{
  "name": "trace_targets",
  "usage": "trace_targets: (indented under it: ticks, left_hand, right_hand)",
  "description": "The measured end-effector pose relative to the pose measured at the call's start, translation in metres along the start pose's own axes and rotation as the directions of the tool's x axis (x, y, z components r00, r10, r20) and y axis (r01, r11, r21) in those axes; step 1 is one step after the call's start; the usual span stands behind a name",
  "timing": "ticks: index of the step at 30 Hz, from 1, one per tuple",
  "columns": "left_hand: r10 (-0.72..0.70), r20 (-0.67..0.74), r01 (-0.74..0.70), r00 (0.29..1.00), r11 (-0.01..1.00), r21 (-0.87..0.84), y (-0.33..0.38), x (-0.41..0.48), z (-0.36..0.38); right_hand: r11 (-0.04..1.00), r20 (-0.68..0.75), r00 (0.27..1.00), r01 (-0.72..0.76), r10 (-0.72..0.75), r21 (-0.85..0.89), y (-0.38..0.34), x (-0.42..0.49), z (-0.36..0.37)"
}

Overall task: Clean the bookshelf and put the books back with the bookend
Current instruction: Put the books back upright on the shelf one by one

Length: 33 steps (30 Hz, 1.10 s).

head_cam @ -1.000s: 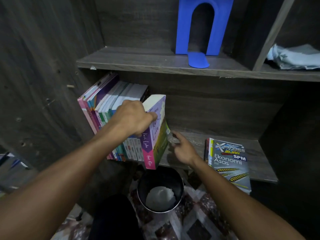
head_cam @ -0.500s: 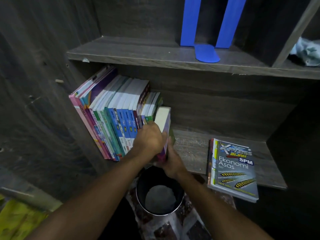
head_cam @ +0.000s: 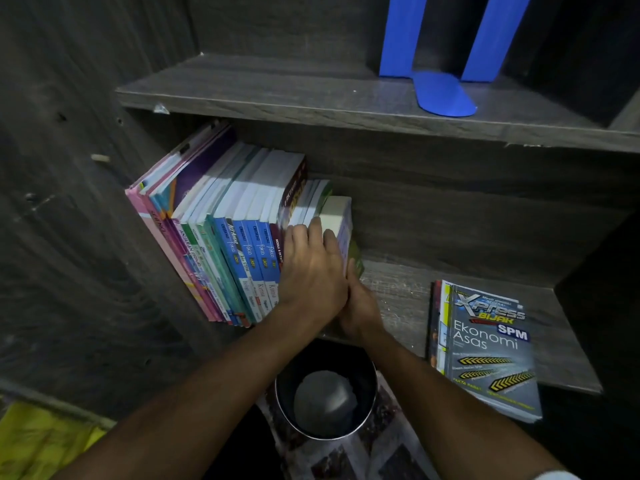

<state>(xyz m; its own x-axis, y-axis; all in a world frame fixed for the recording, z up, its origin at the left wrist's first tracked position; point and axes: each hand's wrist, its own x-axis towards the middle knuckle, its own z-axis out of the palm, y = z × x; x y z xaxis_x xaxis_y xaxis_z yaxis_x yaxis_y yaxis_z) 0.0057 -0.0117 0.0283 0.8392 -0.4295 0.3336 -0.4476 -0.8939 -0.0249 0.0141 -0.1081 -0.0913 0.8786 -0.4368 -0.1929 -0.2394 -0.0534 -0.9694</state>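
Note:
A row of books (head_cam: 225,237) leans against the left wall of the lower shelf (head_cam: 408,296). At its right end stands a thick purple-spined book (head_cam: 341,220) with a white page edge. My left hand (head_cam: 311,271) lies flat over the spines at that end, fingers apart, pressing the purple book into the row. My right hand (head_cam: 360,306) is pressed against the purple book's lower right side, partly hidden under the left hand. A blue bookend (head_cam: 443,64) stands on the upper shelf. Another stack of books, topped by the "Ekonomi Asas" book (head_cam: 488,351), lies flat on the lower shelf's right part.
A black round bin (head_cam: 325,389) with something pale inside stands on the floor below my hands. The upper shelf board (head_cam: 277,95) overhangs the book row. Something yellow (head_cam: 38,441) lies at the bottom left. A vertical divider (head_cam: 627,116) rises at the upper right.
The purple book went from tilted out in my left hand to upright at the row's end. Both hands closed in on it and now press it against the other books.

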Motion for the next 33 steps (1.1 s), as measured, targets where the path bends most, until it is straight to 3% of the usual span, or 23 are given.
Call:
trace_targets:
  ticks: [2, 3, 6, 14, 21, 28, 33]
  left_hand:
    - [0.004, 0.034, -0.003, 0.999, 1.0, -0.023, -0.003, 0.003, -0.004]
    - [0.009, 0.078, -0.006, 0.997, 1.0, -0.029, -0.006, 0.006, -0.005]
    - [0.001, 0.198, 0.004, 0.98, 1.0, -0.026, -0.009, 0.016, -0.008]
    - [0.017, 0.201, -0.032, 0.98, 0.997, 0.069, -0.009, 0.012, 0.001]
    - [0.034, 0.182, -0.028, 0.983, 0.999, -0.034, -0.01, -0.002, -0.002]
    - [0.102, 0.057, -0.093, 0.993, 0.985, -0.148, -0.006, -0.042, 0.01]
    - [0.159, 0.055, -0.142, 0.986, 0.962, -0.235, 0.005, -0.058, 0.019]
  right_hand:
    - [0.978, 0.032, 0.997, 0.076, -0.071, -0.193, 0.003, 0.007, -0.007]
    - [0.95, 0.127, 0.986, 0.143, -0.111, -0.277, 0.003, 0.009, -0.011]
    - [0.857, 0.216, 0.971, 0.198, -0.104, -0.476, 0.002, 0.014, -0.01]
    - [0.883, 0.214, 0.975, 0.157, -0.066, -0.443, -0.032, -0.001, -0.024]
    - [0.872, 0.267, 0.961, 0.185, -0.065, -0.453, -0.051, -0.023, -0.038]
    - [0.764, 0.306, 0.935, 0.328, -0.179, -0.556, -0.069, -0.062, -0.064]
    - [0.653, 0.306, 0.931, 0.359, -0.198, -0.667, -0.065, -0.085, -0.092]
